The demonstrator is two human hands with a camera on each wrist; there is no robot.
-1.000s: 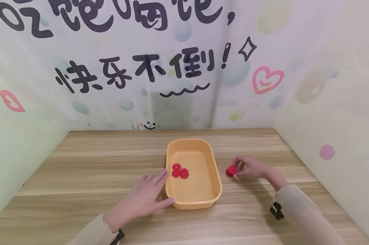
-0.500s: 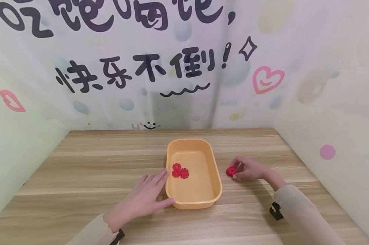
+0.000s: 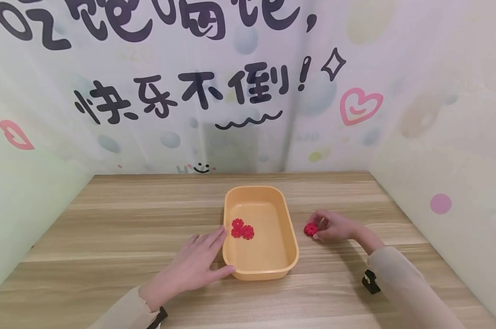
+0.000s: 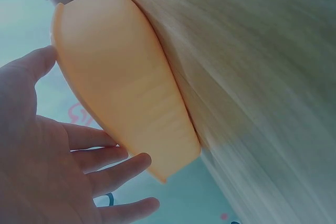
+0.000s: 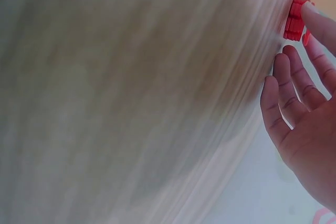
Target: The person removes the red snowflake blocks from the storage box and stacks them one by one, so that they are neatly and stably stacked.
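A small stack of red snowflake-shaped plastic discs (image 3: 311, 229) stands on the table to the right of the orange tray (image 3: 289, 246). My right hand (image 3: 334, 226) pinches this stack between thumb and index finger; in the right wrist view the stack (image 5: 295, 22) shows several layers, and the other fingers are bent loosely beside it. My left hand (image 3: 192, 265) touches the tray's left rim with fingertips and thumb, its fingers spread and fairly straight. Inside the tray, toward its left side, several red snowflake discs (image 3: 242, 229) lie flat together.
The wooden table (image 3: 149, 205) meets a printed curtain (image 3: 161, 137) at the back, with pale walls on both sides. The tray sits between the two hands, its long side running away from the person.
Hardly anything differs. The right forearm has shifted very slightly to the left; both hands, the tray and the discs stay in place.
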